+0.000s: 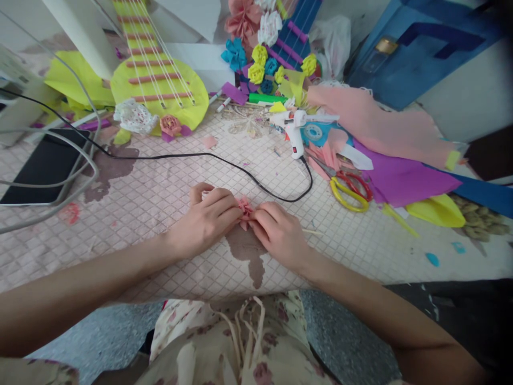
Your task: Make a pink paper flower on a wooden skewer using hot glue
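My left hand (208,219) and my right hand (278,232) meet at the middle of the table (160,192), both pinched on a small pink paper flower (244,208) pressed between their fingertips. Most of the flower is hidden by my fingers. A thin wooden stick (311,232) pokes out to the right from under my right hand. Both wrists rest on the patterned tablecloth close to its front edge.
A white glue gun (294,128) stands behind, its black cord (224,158) looping across the table. Red-and-yellow scissors (350,190) lie right, by pink, purple and yellow paper sheets (401,176). A yellow paper guitar (156,80), paper flowers (256,59) and a dark tablet (44,166) sit farther back and left.
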### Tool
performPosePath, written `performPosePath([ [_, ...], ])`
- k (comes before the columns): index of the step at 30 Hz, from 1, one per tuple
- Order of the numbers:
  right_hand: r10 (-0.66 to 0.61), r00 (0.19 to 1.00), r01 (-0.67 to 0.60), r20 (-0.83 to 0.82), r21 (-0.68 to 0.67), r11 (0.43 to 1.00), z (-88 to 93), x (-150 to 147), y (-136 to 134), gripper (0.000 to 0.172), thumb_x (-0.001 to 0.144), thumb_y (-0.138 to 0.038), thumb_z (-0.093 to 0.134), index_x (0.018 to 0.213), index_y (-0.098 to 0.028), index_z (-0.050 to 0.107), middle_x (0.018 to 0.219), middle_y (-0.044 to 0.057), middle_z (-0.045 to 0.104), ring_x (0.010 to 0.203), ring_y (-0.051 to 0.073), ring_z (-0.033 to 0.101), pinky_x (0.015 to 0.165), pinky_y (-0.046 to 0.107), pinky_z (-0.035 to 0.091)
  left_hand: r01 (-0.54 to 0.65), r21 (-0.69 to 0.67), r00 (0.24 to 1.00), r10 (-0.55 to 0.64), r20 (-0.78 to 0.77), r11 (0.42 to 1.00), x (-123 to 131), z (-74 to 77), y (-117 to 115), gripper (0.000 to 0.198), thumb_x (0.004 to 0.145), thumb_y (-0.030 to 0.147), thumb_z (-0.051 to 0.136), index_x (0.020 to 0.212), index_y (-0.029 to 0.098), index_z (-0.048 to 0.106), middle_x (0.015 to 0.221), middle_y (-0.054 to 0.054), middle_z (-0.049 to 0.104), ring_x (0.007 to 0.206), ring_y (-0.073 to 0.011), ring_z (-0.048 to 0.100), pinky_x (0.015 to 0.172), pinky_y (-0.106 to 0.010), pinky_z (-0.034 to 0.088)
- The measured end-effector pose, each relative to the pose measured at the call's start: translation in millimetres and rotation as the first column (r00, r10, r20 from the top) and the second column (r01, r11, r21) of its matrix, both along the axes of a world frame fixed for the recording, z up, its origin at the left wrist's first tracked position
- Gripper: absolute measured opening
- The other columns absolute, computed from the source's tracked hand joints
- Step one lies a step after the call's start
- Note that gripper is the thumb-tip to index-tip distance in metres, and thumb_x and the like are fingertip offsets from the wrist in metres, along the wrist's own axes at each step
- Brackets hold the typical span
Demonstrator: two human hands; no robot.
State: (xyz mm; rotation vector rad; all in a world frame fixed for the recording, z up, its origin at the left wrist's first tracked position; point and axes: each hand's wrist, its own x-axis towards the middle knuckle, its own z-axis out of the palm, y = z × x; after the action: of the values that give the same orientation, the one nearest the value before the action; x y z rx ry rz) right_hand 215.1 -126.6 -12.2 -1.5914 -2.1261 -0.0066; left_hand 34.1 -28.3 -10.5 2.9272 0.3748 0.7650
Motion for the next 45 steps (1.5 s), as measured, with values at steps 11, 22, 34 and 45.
performPosePath([
  [11,0.003,1.000,-0.003,0.015,0.032,0.999,1.0,1.4,-0.6,0.024,0.094,-0.021,0.041,0.080,-0.016,0.060,0.086,0.007,0.061,0.081,0.015,0.057,0.066,0.028,0.047,-0.015,-0.003,1.000,0.015,0.019,1.000,0.6,-1.2,-0.5,0.008,0.092,0.024,0.050,0.097,0.022,0.056,0.098,-0.001,0.063,0.100,-0.0184,0.051,0.088,-0.039,0.035],
  [22,-0.031,0.998,0.031,-0.056,-0.006,1.000,-1.2,1.9,-1.7,0.018,0.093,-0.022,0.045,0.082,-0.017,0.059,0.086,0.005,0.059,0.084,0.016,0.056,0.069,0.028,0.046,-0.039,0.017,0.999,0.039,0.010,0.999,1.2,-0.2,-1.0,0.010,0.093,0.021,0.046,0.095,0.019,0.056,0.092,-0.002,0.063,0.096,-0.0193,0.053,0.087,-0.041,0.036],
  [34,-0.025,0.999,0.025,0.027,-0.002,1.000,2.7,2.1,-1.5,0.025,0.094,-0.023,0.042,0.081,-0.018,0.062,0.085,0.005,0.060,0.080,0.015,0.055,0.065,0.027,0.044,-0.073,0.048,0.996,0.071,0.047,0.996,3.2,0.1,-1.5,0.006,0.090,0.024,0.054,0.094,0.025,0.059,0.094,-0.001,0.061,0.096,-0.0185,0.051,0.084,-0.041,0.033],
  [45,-0.017,0.997,0.019,0.070,-0.024,1.000,3.4,2.2,-1.1,0.026,0.095,-0.024,0.040,0.083,-0.016,0.062,0.086,0.006,0.061,0.081,0.015,0.055,0.064,0.027,0.044,-0.032,0.035,0.999,0.031,0.036,0.999,3.3,-2.8,-0.3,0.008,0.091,0.022,0.052,0.097,0.024,0.058,0.098,-0.001,0.061,0.100,-0.0179,0.051,0.086,-0.039,0.034],
])
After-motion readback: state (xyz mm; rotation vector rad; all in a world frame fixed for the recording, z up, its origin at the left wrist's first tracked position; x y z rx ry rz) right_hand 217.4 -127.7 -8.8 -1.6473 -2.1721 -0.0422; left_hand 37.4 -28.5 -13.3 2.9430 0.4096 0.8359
